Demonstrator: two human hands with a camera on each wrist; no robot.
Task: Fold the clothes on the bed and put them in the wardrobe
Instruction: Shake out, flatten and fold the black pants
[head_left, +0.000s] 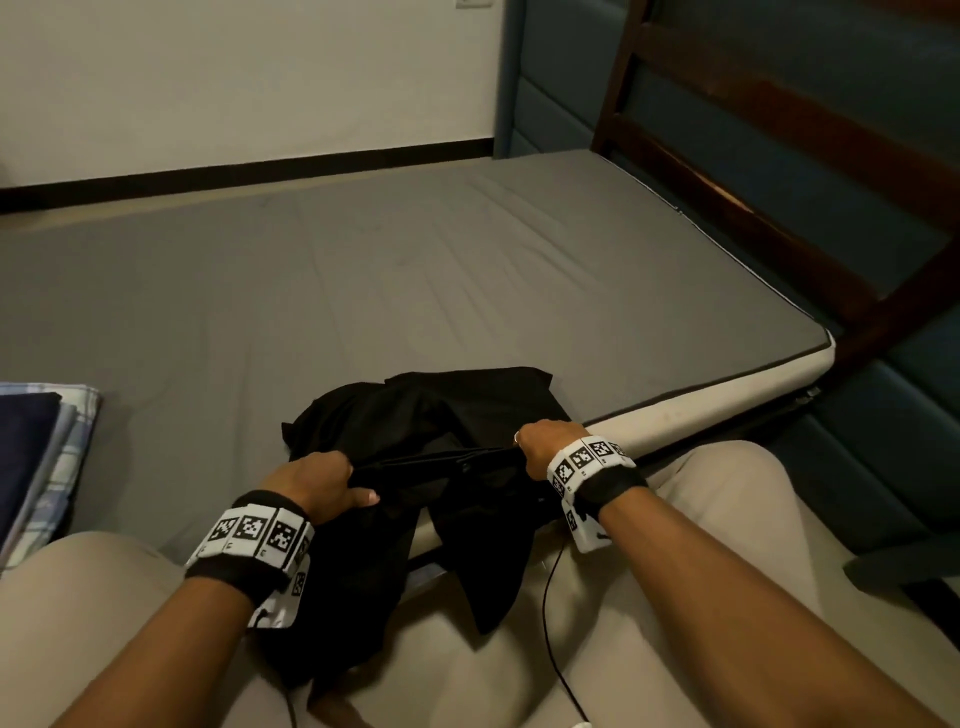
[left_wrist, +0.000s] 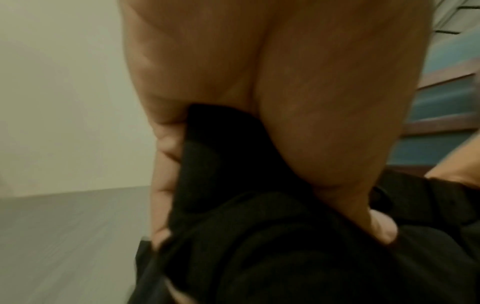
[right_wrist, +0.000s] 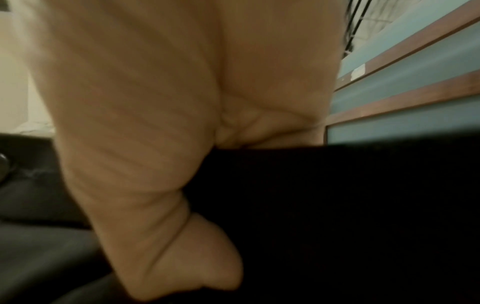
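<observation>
A black garment (head_left: 441, 415) lies crumpled at the near edge of the bed, part of it hanging down over my lap. My left hand (head_left: 322, 480) grips one end of a stretched black edge, thumb on top. My right hand (head_left: 540, 447) grips the other end, so the edge runs taut between them. In the left wrist view the curled fingers (left_wrist: 166, 185) and thumb close on black cloth (left_wrist: 259, 246). The right wrist view is blurred, with the palm (right_wrist: 155, 144) against black cloth (right_wrist: 337, 205).
The grey mattress (head_left: 363, 270) spreads ahead. A stack of folded clothes (head_left: 36, 457), navy on top of plaid, sits at its left edge. A dark wooden bed frame (head_left: 779, 171) and teal padded wall run along the right. My beige-clad knees (head_left: 727, 493) frame the bed's near edge.
</observation>
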